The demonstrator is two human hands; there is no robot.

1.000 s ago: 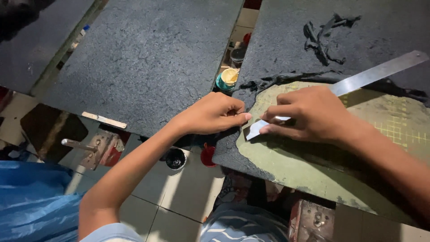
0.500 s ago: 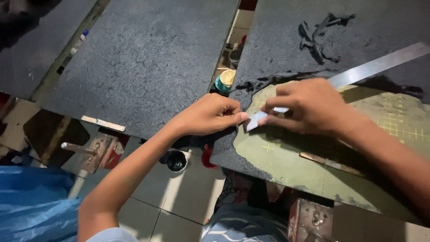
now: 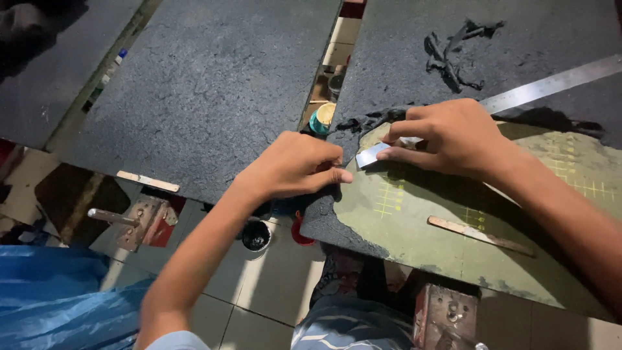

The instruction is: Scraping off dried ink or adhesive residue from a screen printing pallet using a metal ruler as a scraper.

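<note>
Steel catches the light where a long flat metal ruler (image 3: pixel 518 96) lies slantwise across the dark rough work slab (image 3: pixel 538 45), running from the upper right down under the right hand (image 3: pixel 453 137). That hand lies flat on the ruler's lower end with its fingers (image 3: pixel 405 133) stretched out and pressed down on the strip; only the ruler's squared tip shows beyond them. The ruler's lower end rests along the upper edge of an olive-green cutting mat with a pale yellow grid (image 3: pixel 414 223), which covers the near part of the slab.

Just beside it, the left hand (image 3: pixel 295 165) is curled into a loose fist at the mat's left edge, its fingertips (image 3: pixel 342 175) close to the ruler's tip; whether it holds anything I cannot tell.

On the mat, nearer the person, lies a thin brownish wooden stick (image 3: pixel 481 236), well clear of both hands. A tangle of black scrap strips (image 3: pixel 450 55) sits farther up the slab.

A second dark slab (image 3: pixel 214 84) stands to the left, with a gap between the two. In that gap stand a teal pot with a yellowish top (image 3: pixel 322 118) and, lower down, a small black round container (image 3: pixel 256 236) on the tiled floor (image 3: pixel 272 285). Blue plastic sheeting (image 3: pixel 58 298) bunches at the lower left.
</note>
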